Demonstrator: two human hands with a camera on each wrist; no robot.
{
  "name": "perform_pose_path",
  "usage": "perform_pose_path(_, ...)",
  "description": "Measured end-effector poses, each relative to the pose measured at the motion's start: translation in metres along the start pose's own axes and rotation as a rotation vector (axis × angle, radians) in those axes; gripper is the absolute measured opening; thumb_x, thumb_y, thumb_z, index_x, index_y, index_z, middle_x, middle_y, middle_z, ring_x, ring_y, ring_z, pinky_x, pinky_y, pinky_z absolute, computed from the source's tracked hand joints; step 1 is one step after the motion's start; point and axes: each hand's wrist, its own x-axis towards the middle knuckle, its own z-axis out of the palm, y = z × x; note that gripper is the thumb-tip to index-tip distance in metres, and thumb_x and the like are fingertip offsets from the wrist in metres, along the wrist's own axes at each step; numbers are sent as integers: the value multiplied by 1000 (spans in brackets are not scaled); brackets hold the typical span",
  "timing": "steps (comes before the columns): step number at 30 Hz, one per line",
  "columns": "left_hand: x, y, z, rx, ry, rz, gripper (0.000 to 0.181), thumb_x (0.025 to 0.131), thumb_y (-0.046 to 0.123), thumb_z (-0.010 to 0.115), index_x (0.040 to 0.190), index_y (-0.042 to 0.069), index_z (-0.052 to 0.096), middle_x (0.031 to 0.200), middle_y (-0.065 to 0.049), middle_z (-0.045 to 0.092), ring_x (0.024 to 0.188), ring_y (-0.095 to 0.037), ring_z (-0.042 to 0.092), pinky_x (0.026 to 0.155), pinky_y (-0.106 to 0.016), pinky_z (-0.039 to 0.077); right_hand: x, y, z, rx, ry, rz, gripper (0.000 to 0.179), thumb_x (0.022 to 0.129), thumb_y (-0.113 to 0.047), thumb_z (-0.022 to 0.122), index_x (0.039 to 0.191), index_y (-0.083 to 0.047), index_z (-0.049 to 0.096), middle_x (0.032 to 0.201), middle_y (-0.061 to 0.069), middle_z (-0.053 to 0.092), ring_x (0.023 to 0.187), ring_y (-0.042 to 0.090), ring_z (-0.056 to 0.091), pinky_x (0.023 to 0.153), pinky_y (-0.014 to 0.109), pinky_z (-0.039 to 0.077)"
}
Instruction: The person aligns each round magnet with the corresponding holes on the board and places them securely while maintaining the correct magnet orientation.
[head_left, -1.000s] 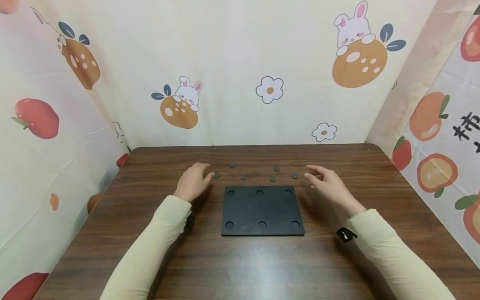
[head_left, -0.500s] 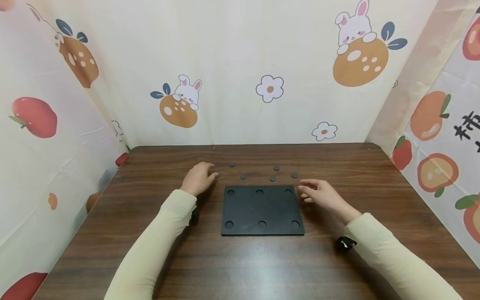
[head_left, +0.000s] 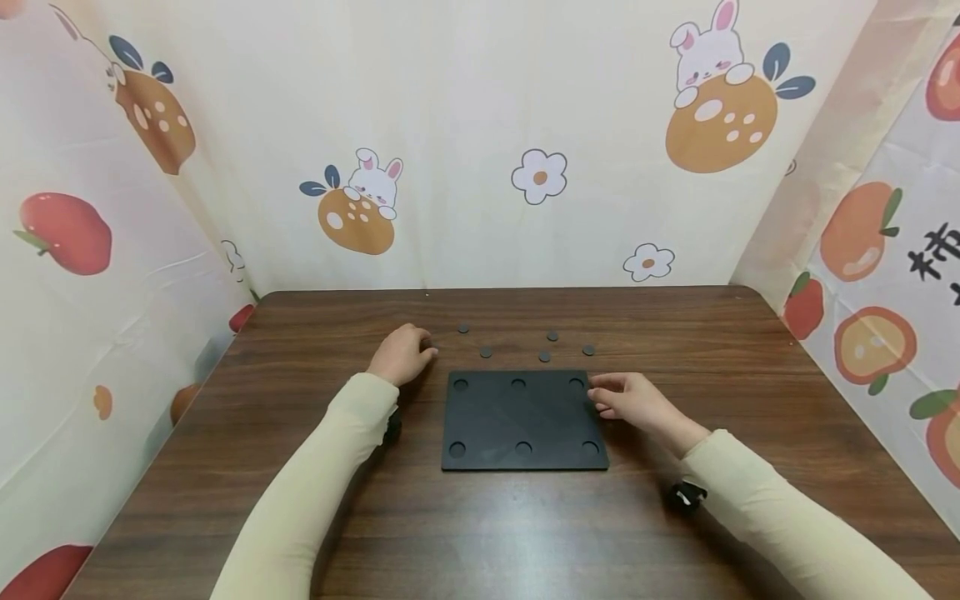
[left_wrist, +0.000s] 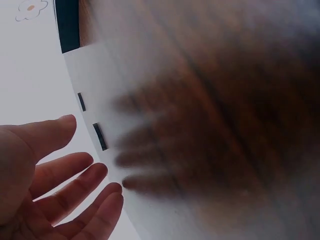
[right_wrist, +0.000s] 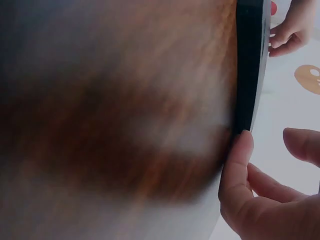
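Note:
A flat black board (head_left: 521, 417), with two rows of three round recesses, lies on the wooden table. Several small dark discs (head_left: 544, 357) are scattered behind it. My left hand (head_left: 401, 354) is left of the discs, covering the leftmost one in the head view. Its fingers are loosely bent, thumb apart, with nothing between them in the left wrist view; two discs (left_wrist: 100, 136) show beyond them. My right hand (head_left: 633, 404) is at the board's right edge. In the right wrist view a fingertip (right_wrist: 244, 140) meets the end of the board (right_wrist: 250, 65), while the thumb stands away.
The brown table (head_left: 517, 533) reaches back to a patterned curtain (head_left: 465, 125). More printed cloth hangs on the left and right sides. A dark wrist camera (head_left: 686, 496) sits under the right sleeve.
My right hand has come toward me and leftward, from beside the rightmost disc to the board's right edge. My left hand has shifted slightly right, over the leftmost disc in the head view.

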Motion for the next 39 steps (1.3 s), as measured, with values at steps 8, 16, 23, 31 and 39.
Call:
perform_pose_path(8,3,1,1,23,-14,-4,32,97,22,63,120,1,68,120,-17,62,110,-33,61,95,-46,51,1,3,3,35,12,-4,51,98,-14,57,141,10,43,134,30,55,111,25,65,85,32,58)
perform_pose_path(16,2,5,1,45,-2,-9,27,95,18,66,116,0,70,115,-16,63,106,-31,62,91,-44,53,2,2,6,12,52,3,55,90,-8,69,138,10,47,113,17,59,94,14,60,79,27,58)
perform_pose_path(23,4,3,2,66,7,-12,22,94,15,66,110,1,72,109,-15,64,100,-29,62,87,-42,54,1,1,7,-19,58,6,57,87,-6,70,136,9,47,103,11,55,87,17,56,75,27,55)
perform_pose_path(31,5,4,2,67,13,-35,21,94,16,67,108,1,72,108,-14,65,99,-29,63,84,-42,54,2,3,8,-78,67,-9,57,85,-8,72,134,8,48,99,11,54,85,21,52,69,28,47)
perform_pose_path(39,8,1,5,79,20,-28,18,93,16,67,105,3,72,106,-13,66,96,-27,64,82,-41,55,2,2,9,-110,74,-8,56,85,-8,72,134,8,48,99,11,55,85,21,52,68,30,45)
